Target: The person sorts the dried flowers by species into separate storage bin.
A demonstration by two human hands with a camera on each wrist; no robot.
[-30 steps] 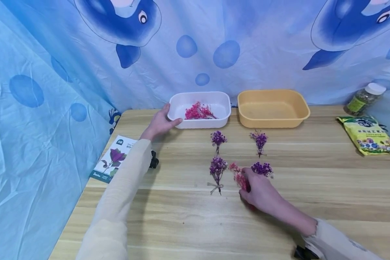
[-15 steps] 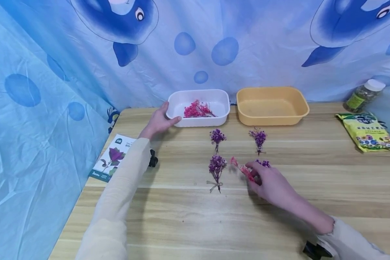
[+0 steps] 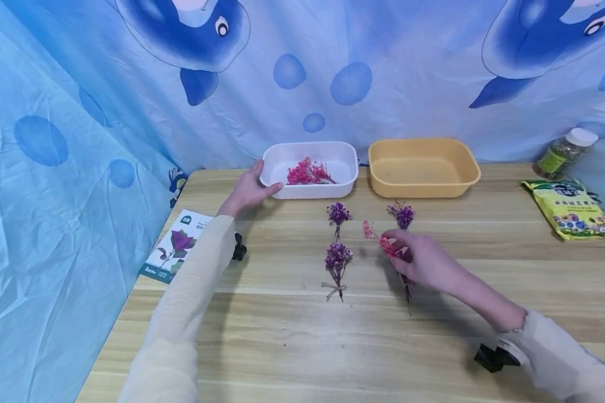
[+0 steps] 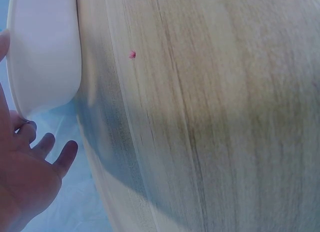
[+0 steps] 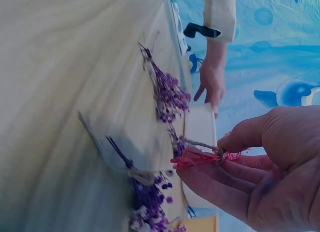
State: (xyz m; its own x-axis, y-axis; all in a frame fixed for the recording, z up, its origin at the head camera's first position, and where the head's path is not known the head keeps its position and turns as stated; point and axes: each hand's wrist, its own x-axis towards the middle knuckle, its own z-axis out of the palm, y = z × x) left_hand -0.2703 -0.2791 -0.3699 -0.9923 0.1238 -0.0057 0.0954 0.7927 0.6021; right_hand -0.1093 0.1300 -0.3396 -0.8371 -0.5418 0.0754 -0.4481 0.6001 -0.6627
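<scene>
My right hand pinches a small bunch of pink dried flowers between thumb and fingers, above the table. In the right wrist view the bunch's red stems, tied with twine, show at the fingertips. Below that hand lies a purple dried flower bunch, partly hidden in the head view. My left hand grips the left end of a white plastic basin, thumb at the front rim. More pink dried flowers lie inside the basin.
Other purple bunches lie on the wooden table. A yellow basin stands right of the white one. At the far right are a yellow packet and a jar; a flower-printed card lies at left.
My right hand has lifted the pink bunch off the table and carried it up and toward the back, past the near-right purple bunch. The left hand stays on the white basin.
</scene>
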